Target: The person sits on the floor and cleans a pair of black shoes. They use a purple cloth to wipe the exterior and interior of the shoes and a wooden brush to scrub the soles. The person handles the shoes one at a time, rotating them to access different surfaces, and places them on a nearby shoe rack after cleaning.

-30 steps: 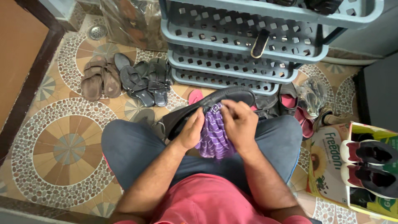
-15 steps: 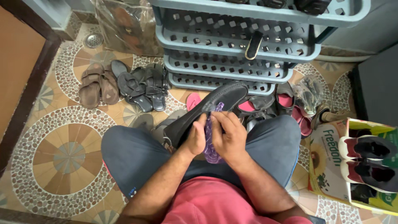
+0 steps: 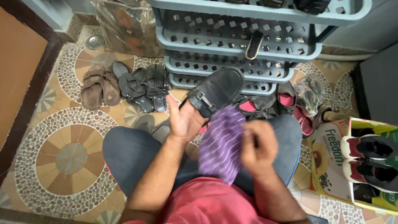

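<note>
Person sits cross-legged on patterned tile floor [image 3: 62, 153], in front of a grey-blue plastic shoe rack [image 3: 232, 45].

Left hand [image 3: 184, 120] is closed round the heel end of a black loafer [image 3: 215, 91], thumb along the side, fingers mostly hidden under/behind the shoe. Shoe is held up off the floor, above the left knee and just in front of the rack's lowest shelf. Long axis runs diagonal: heel low-left in the hand, toe up and to the right, pointing at the rack. Top faces the camera, metal buckle strap visible across the vamp.

Right hand [image 3: 259, 145] is bunched shut on a purple striped cloth [image 3: 222, 143], apart from the shoe, over the right thigh; both blurred by motion, so exact finger placement can't be told.

Handling, judged: loafer looks light, semi-stiff sole w/ softer upper, surface smooth so maybe a bit slick; heel/back third is the sensible hold, leaves toe and vamp free. Cloth soft, limp, no fixed shape, grips anywhere.

Around: brown sandals [image 3: 97, 85] and black sandals [image 3: 145, 87] on floor to the left, pink-lined slippers [image 3: 286, 101] under the rack, cardboard box [image 3: 336, 161] w/ sneakers [image 3: 371, 159] at right.
</note>
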